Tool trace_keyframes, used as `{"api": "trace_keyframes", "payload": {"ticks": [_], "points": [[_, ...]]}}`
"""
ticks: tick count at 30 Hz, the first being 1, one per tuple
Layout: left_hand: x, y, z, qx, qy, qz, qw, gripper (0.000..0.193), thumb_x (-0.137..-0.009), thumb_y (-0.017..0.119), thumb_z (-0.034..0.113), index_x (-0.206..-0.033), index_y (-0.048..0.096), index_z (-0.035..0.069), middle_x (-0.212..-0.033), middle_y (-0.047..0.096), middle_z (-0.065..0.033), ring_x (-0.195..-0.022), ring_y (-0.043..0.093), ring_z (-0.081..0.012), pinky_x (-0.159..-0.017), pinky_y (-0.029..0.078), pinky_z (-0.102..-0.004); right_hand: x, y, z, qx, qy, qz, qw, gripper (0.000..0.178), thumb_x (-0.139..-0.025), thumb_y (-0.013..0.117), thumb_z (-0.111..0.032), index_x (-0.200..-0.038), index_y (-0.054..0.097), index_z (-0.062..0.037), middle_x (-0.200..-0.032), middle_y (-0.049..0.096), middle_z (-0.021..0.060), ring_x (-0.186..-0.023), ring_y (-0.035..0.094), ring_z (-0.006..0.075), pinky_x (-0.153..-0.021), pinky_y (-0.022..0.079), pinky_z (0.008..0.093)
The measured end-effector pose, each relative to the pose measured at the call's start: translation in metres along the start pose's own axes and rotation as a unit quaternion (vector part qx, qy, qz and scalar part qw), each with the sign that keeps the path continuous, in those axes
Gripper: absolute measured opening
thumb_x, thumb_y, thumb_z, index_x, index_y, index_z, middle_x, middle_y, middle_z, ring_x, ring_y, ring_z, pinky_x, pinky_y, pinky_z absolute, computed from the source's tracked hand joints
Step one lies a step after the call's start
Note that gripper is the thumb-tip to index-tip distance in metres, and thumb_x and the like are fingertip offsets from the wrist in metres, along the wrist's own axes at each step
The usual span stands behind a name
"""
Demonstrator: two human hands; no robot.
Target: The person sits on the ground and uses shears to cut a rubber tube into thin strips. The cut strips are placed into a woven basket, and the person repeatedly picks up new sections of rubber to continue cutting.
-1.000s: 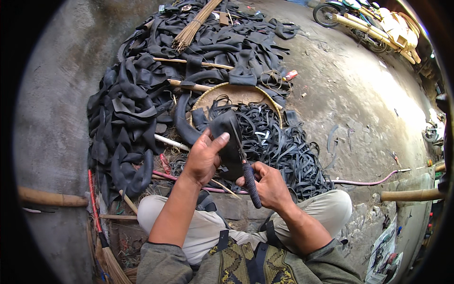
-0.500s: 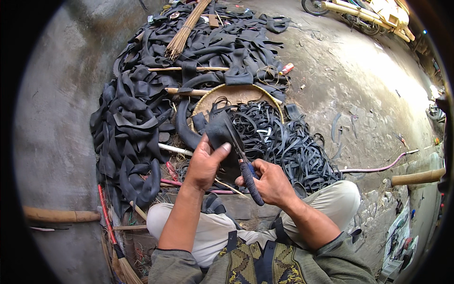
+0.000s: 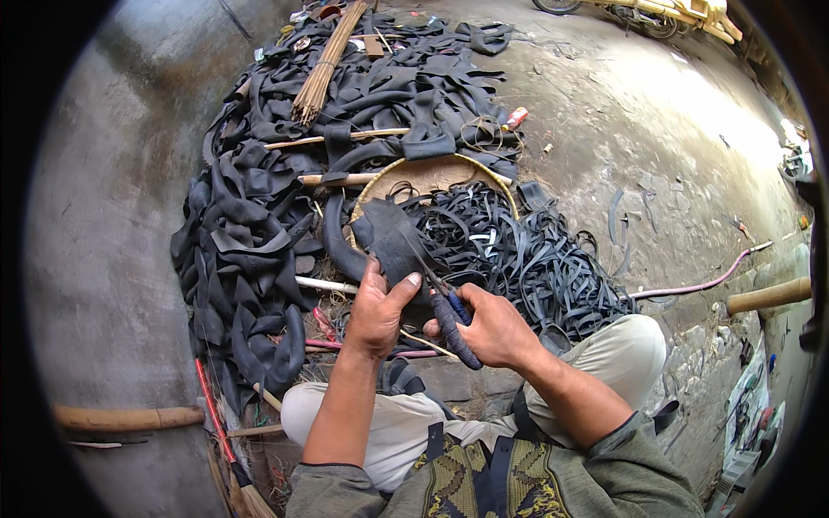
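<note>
My left hand pinches a flat piece of black rubber between thumb and fingers, near its lower edge. My right hand grips a pair of scissors by handles wrapped in dark blue cord. Their blades point away from me and lie along the right side of the rubber piece. How far the blades are apart is hard to make out. Just beyond my hands sits a round woven tray with a yellowish rim. Thin black rubber strips pile up in it and spill over its right side.
A big heap of black rubber sheets covers the floor at left and far. On it lie a bundle of thin sticks and bamboo poles. A bamboo pole juts in at right, another at left. A motorbike stands far right.
The view has shifted a little. The scissor blades sit lower beside the rubber piece, which now shows more of its flat face. Both hands keep their hold.
</note>
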State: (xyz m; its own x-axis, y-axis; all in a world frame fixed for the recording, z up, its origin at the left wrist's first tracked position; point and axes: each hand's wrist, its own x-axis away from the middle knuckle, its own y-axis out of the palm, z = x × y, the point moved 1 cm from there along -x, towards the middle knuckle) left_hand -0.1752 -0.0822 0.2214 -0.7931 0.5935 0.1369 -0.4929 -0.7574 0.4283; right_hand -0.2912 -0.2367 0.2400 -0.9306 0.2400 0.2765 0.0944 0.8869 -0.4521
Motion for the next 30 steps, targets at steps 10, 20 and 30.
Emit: {"api": "trace_keyframes", "payload": {"ticks": [10, 20, 30], "points": [[-0.007, -0.015, 0.020, 0.136, -0.077, 0.014, 0.988, 0.049, -0.102, 0.059, 0.000, -0.147, 0.041, 0.007, -0.133, 0.063, -0.0127, -0.114, 0.069, -0.0250, -0.096, 0.061, -0.0446, 0.007, 0.001, -0.004, -0.001, -0.028, -0.006, 1.000, 0.068, -0.077, 0.085, -0.060, -0.093, 0.067, 0.0031, -0.072, 0.066, 0.0164, -0.064, 0.066, 0.0268, -0.062, 0.050, 0.0388], [0.003, 0.001, 0.008, 0.031, -0.041, 0.014, 0.999, 0.071, -0.095, 0.060, -0.006, -0.157, 0.029, 0.009, -0.135, 0.059, -0.0160, -0.117, 0.066, -0.0241, -0.095, 0.060, -0.0401, 0.005, -0.002, 0.001, 0.056, -0.060, 0.062, 0.995, 0.077, -0.073, 0.084, -0.068, -0.097, 0.066, 0.0031, -0.081, 0.070, 0.0224, -0.076, 0.071, 0.0407, -0.069, 0.054, 0.0453], [-0.005, -0.012, 0.018, 0.061, -0.003, 0.062, 0.996, 0.046, -0.103, 0.058, 0.002, -0.146, 0.044, 0.006, -0.136, 0.063, -0.0116, -0.121, 0.066, -0.0239, -0.101, 0.058, -0.0438, 0.005, 0.007, 0.004, 0.072, -0.051, 0.028, 0.996, 0.075, -0.073, 0.084, -0.067, -0.096, 0.068, 0.0028, -0.080, 0.070, 0.0213, -0.074, 0.072, 0.0401, -0.067, 0.054, 0.0449]]}}
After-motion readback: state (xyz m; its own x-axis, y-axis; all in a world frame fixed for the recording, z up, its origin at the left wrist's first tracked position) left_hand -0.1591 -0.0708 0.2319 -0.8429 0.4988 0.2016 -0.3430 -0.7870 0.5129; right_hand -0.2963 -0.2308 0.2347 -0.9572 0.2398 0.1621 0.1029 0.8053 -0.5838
